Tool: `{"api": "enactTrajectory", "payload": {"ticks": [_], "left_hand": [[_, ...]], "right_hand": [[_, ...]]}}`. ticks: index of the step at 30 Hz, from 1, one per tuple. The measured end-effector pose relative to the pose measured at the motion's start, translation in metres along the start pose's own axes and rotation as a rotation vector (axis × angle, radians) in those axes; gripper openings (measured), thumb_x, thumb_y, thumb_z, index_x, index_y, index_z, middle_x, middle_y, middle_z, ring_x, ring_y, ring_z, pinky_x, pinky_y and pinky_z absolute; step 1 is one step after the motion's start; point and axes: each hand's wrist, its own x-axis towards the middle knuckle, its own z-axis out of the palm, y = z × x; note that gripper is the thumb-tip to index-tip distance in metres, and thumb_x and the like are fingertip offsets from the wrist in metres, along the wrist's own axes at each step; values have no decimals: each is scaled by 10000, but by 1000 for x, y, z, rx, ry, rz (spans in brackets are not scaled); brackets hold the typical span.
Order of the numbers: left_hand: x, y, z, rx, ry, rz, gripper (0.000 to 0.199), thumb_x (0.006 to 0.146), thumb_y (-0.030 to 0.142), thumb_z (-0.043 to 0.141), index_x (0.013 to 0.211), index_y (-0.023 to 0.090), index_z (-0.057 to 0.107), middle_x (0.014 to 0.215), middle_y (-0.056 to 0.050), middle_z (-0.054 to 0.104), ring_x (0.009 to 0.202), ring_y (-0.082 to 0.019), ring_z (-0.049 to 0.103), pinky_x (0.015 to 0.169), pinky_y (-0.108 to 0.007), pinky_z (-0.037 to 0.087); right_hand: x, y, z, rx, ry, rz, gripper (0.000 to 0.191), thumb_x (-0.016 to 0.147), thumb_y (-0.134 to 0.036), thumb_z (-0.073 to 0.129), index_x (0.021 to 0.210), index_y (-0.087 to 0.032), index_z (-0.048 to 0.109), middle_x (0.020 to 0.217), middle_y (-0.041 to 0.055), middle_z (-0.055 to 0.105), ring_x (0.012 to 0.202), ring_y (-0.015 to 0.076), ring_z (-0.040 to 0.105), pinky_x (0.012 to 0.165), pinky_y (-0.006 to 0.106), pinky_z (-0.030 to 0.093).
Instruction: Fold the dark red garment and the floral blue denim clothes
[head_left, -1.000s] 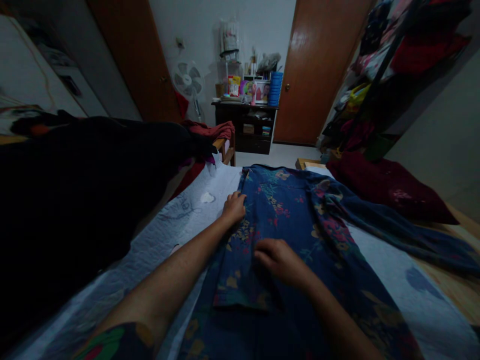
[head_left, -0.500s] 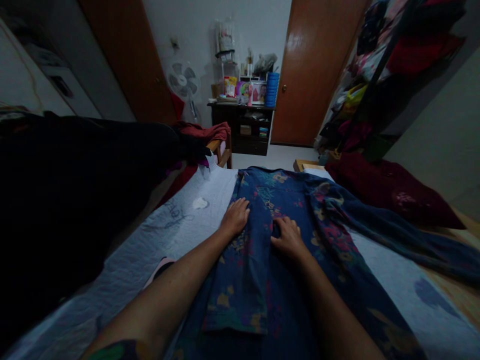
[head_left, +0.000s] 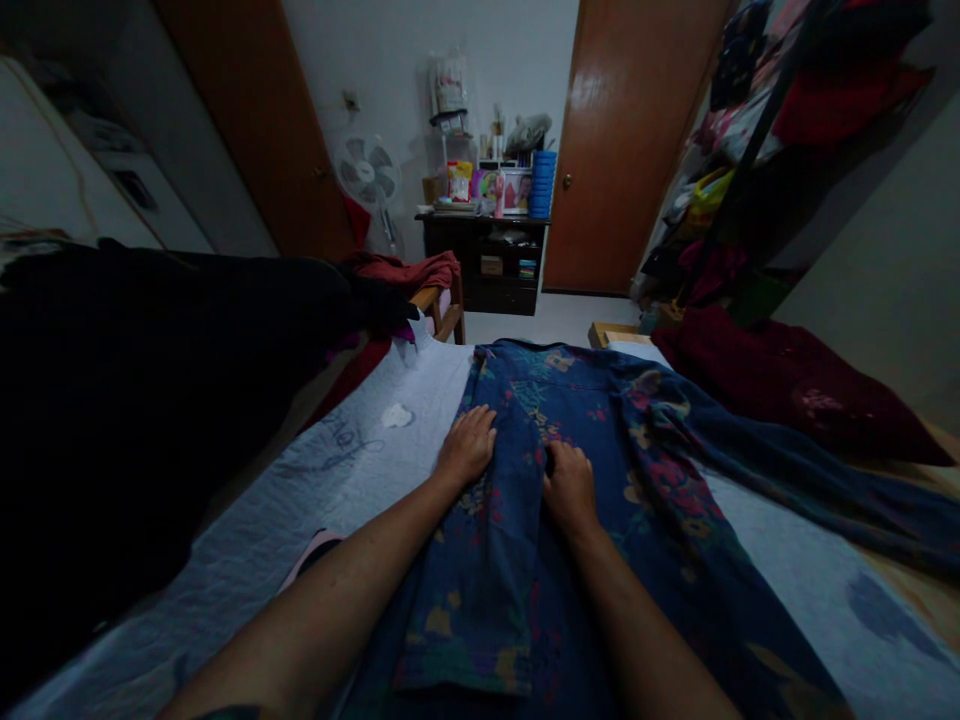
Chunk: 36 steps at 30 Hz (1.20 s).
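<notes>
A dark blue floral shirt (head_left: 600,500) is spread out over a light cloth. Its left sleeve (head_left: 480,600) lies folded back along the body, cuff toward me. My left hand (head_left: 471,445) rests palm down, fingers stretched out, at the left edge of the folded sleeve. At the sleeve's right edge, my right hand (head_left: 571,490) has its fingers curled in on the fabric; the fingertips are partly hidden. The other sleeve (head_left: 795,460) stretches out to the right, past the cloth's side.
The light cloth (head_left: 300,510) under the shirt has marks on it. Dark fabric (head_left: 150,400) is heaped at the left. On the right lies a maroon cushion-like item (head_left: 810,390). Beyond stand a fan (head_left: 369,172), a dark cabinet (head_left: 480,290) and a brown door (head_left: 622,150).
The fingers of my right hand have drawn in closer at the sleeve's edge. My left hand stays flat on the sleeve. The whole view has shifted slightly.
</notes>
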Motion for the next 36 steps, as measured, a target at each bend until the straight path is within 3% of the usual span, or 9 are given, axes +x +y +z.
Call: {"api": "enactTrajectory", "payload": {"ticks": [6,13,17,20,28,36], "left_hand": [[0,1,-2,-2,-10,-9,405,969,255,369,1320,136,531,1423,-130,525,1337,-236,463,1148,-438,341],[0,-1,-1,-25,-11,-21,401,963,236,376,1315,134,540,1418,-133,528,1339,-235,459,1153,-422,337],[0,-1,0,-27,-9,-10,398,967,242,373,1314,137,538,1414,-125,533,1335,-228,462,1149,-417,343],[0,-1,1,-23,-4,-13,392,969,244,375,1309,139,541,1408,-121,540,1333,-224,467,1147,-412,348],[-1,0,1,6,-7,-8,405,969,234,360,1318,126,535,1416,-131,532,1333,-237,468,1139,-423,359],[0,-1,1,-2,-2,-16,402,961,236,373,1314,149,542,1418,-117,532,1329,-234,471,1145,-428,351]], "right_hand": [[4,6,1,62,34,-20,292,901,-126,387,1053,-193,627,989,73,655,938,209,529,840,295,344],[6,7,-3,47,22,19,328,865,-124,426,1090,-188,656,1009,82,650,936,216,526,846,297,355],[8,11,3,155,13,36,470,814,-91,441,1232,-219,615,1130,71,647,1004,208,548,890,299,382],[11,17,9,272,20,2,470,804,-71,403,1166,-215,666,1144,63,674,1068,201,574,985,331,382],[12,20,14,759,23,0,404,862,-244,408,1154,-196,683,1153,66,711,1108,202,635,1004,369,447],[15,22,6,743,30,131,369,799,-256,439,1014,-202,735,1072,58,738,1055,226,658,1001,398,449]]}}
